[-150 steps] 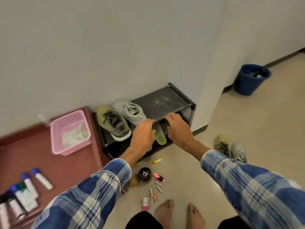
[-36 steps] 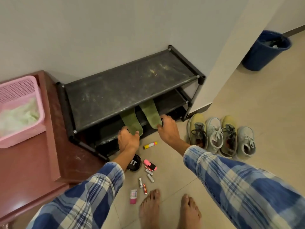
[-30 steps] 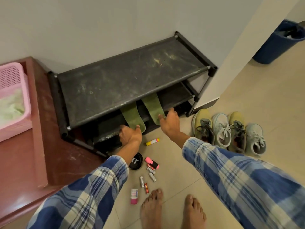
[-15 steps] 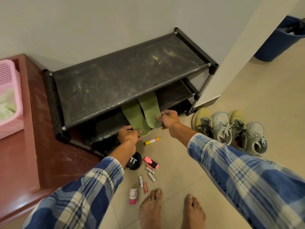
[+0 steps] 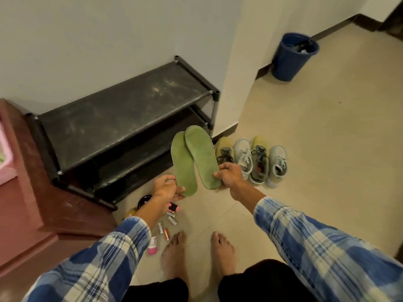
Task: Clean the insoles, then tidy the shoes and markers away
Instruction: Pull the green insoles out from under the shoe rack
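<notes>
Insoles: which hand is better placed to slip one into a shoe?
Right, probably. The right hand holds its insole next to the row of shoes; the left hand holds the other insole over the markers, farther off.

Two flat green insoles (image 5: 184, 164) (image 5: 201, 158), two olive-yellow lace-up shoes (image 5: 224, 147) (image 5: 259, 159), two pale grey lace-up shoes (image 5: 243, 153) (image 5: 277, 163), one black two-shelf metal rack (image 5: 122, 118) and one round blue plastic bin (image 5: 290, 59) are counted, while at least five small markers (image 5: 166, 233) are seen, the exact number being partly hidden.
</notes>
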